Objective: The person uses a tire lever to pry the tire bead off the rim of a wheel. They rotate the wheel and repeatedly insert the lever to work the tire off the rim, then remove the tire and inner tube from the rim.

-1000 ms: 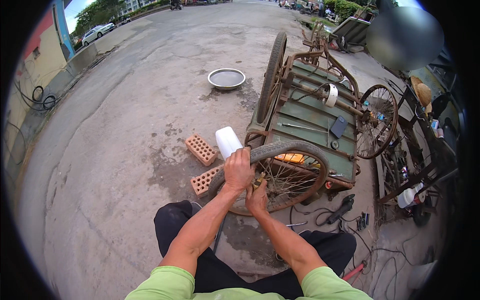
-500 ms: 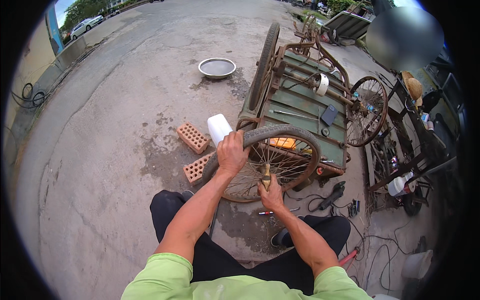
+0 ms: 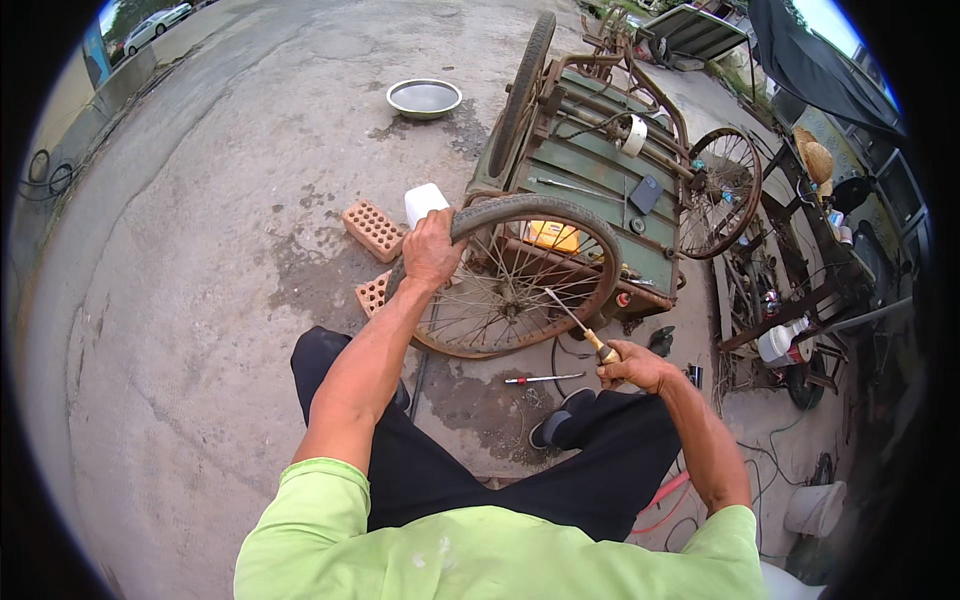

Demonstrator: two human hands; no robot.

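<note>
Fingers of the right hand (image 3: 634, 366) wrap the tool (image 3: 604, 350), shaft pointing to 10:30 towards the wheel (image 3: 510, 296), clasped at 10 o'clock by the left hand's (image 3: 432, 250) fingers.

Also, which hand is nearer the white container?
Left. The left hand grips the tire at the white container's near side; the right hand, holding a tan-handled tool, is farther right and closer to the body.

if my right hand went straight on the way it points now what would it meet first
Probably the spoked wheel: the right hand points the light-handled tool up and left, its tip overlapping the wheel in view. Depth between them is unclear.
</note>
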